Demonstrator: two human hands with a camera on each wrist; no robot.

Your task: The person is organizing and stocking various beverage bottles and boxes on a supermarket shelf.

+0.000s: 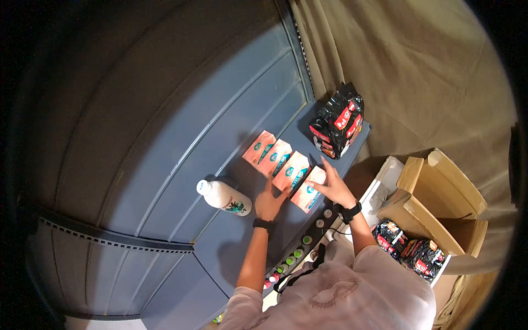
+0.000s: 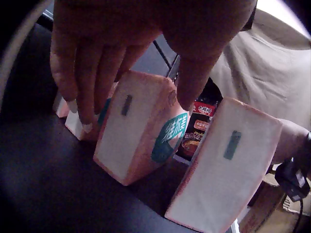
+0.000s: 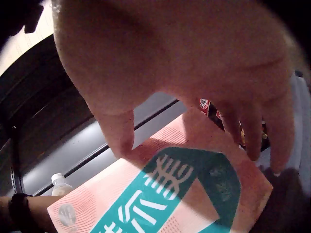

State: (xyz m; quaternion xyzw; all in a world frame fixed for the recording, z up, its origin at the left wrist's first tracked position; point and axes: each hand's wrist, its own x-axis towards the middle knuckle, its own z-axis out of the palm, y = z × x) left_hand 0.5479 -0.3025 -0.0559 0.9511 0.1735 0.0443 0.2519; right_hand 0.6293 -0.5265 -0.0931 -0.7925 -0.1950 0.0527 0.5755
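Several pink tissue packs with teal labels stand in a slanting row on a grey-blue shelf (image 1: pixel 220 242). My left hand (image 1: pixel 268 206) straddles the third tissue pack (image 2: pixel 141 126), its thumb against the labelled side and its fingers down the opposite side. My right hand (image 1: pixel 336 190) grips the nearest tissue pack (image 1: pixel 308 193) at the row's right end, with thumb on one side and fingers over the other. In the left wrist view, that pack leans, its pale end (image 2: pixel 226 165) facing the camera. Two more tissue packs (image 1: pixel 259 147) stand farther left.
A white bottle (image 1: pixel 228 199) lies left of my left hand in the head view. Beyond the row stands a black noodle multipack (image 1: pixel 338 122). An open cardboard box (image 1: pixel 440 192) and more black packs (image 1: pixel 422 258) are at the right. Capped bottles (image 1: pixel 290 260) line a lower level.
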